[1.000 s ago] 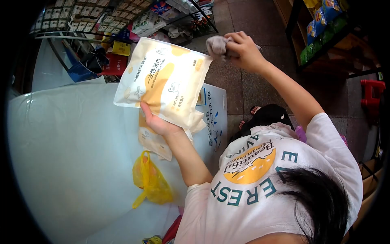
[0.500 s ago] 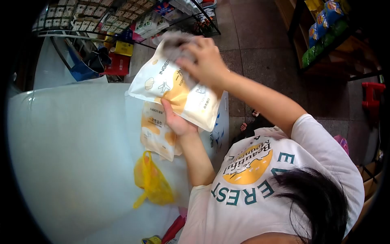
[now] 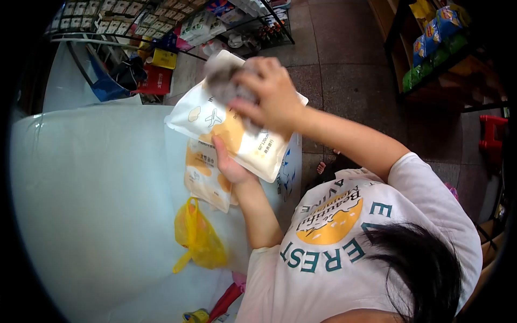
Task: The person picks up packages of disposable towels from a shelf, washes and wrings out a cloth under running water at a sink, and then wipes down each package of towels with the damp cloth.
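Observation:
My left hand (image 3: 231, 161) holds a white and orange bath towel package (image 3: 226, 129) from below, its thumb over the near edge. On the upper part of that package, my right hand (image 3: 264, 94) presses a greyish cloth (image 3: 229, 78), both blurred by motion. The fingers of my right hand are bent round the cloth, which covers part of the printing. A second package of the same kind (image 3: 203, 175) lies on the white surface under and beside my left hand. Nearer to me on that surface is a yellow plastic bag (image 3: 198, 237) with something inside.
The white surface (image 3: 97, 188) fills the left side. Racks of small packets (image 3: 121, 19) stand at the upper left, near a red box (image 3: 156, 81). Shelves with blue snack bags (image 3: 447, 21) are at the upper right. A red stool (image 3: 491, 134) stands on the tiled floor (image 3: 350, 86).
My right hand has brought the cloth from the right of the package onto its printed face. The package has turned and tilted in my left hand, and more of the second package shows.

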Motion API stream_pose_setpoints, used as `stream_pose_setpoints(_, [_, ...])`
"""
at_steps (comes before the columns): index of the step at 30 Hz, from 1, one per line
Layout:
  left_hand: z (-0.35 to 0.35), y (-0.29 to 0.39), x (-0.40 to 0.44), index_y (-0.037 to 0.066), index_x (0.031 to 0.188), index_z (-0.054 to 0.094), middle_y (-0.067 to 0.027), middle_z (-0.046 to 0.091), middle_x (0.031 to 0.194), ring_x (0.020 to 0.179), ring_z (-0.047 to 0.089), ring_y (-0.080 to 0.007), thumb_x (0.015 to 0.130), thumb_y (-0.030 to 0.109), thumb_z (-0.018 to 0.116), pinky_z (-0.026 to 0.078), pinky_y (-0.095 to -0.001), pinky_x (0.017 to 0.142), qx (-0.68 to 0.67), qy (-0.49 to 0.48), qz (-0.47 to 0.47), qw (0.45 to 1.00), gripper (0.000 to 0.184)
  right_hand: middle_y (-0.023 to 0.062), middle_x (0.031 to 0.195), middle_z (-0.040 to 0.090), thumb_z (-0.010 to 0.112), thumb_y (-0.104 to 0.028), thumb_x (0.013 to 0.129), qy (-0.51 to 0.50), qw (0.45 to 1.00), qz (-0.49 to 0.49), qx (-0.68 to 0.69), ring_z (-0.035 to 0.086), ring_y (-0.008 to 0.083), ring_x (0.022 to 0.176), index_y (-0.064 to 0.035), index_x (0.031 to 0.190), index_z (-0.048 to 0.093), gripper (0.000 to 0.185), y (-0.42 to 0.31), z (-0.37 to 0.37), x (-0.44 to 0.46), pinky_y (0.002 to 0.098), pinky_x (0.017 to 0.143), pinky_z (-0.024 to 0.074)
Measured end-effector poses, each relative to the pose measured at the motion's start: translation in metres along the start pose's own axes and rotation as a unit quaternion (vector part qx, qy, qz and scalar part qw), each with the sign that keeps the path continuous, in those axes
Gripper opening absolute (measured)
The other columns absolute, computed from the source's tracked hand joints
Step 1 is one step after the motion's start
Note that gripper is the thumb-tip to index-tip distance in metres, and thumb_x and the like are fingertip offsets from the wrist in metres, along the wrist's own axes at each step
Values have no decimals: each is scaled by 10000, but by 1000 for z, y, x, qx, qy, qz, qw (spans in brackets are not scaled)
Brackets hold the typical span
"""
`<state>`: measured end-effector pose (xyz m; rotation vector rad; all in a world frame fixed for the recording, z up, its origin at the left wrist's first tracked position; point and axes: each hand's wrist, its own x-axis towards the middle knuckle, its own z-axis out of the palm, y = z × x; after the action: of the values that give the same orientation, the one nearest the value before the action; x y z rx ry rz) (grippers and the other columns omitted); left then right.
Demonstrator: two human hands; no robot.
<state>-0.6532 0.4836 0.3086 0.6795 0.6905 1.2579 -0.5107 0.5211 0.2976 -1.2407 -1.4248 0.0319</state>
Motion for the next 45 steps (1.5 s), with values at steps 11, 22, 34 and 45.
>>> stream_pose_setpoints(11, [-24, 9, 0, -9, 1313, 284, -192, 389, 1291, 1149, 430, -325, 893, 422, 375, 367, -420, 954, -77, -31, -56, 995, 609, 171, 1121, 546, 524, -429, 843, -170, 586, 516, 602, 588, 214, 936, 13, 1237, 432, 599, 124, -19, -52, 316, 823, 485])
stream_pose_setpoints(22, [-46, 13, 25, -35, 1300, 281, -180, 410, 1276, 1158, 423, -306, 828, 278, 518, 343, -405, 973, -10, -94, -17, 995, 614, 136, 1027, 580, 731, -148, 667, -265, 644, 415, 586, 589, 174, 901, 46, 1165, 454, 602, 83, -54, -26, 296, 792, 486])
stream_pose_setpoints(34, [-31, 10, 24, -28, 1149, 447, -149, 560, 1092, 977, 569, -212, 806, -29, 534, 484, -313, 827, 158, -65, 48, 984, 354, 100, 973, 576, 758, -122, 648, -53, 868, 406, 280, 587, 165, 833, -26, 1120, 452, 570, 109, -74, -20, 290, 724, 496])
stream_pose_setpoints(45, [-18, 1, 17, -37, 1172, 442, -115, 522, 1123, 1027, 520, -196, 768, -47, 528, 407, -308, 904, 203, -68, -20, 977, 413, 162, 1129, 497, 620, -193, 768, -160, 959, -15, 232, 480, 326, 1018, -111, 1227, 475, 488, 19, -5, -1, 368, 891, 383])
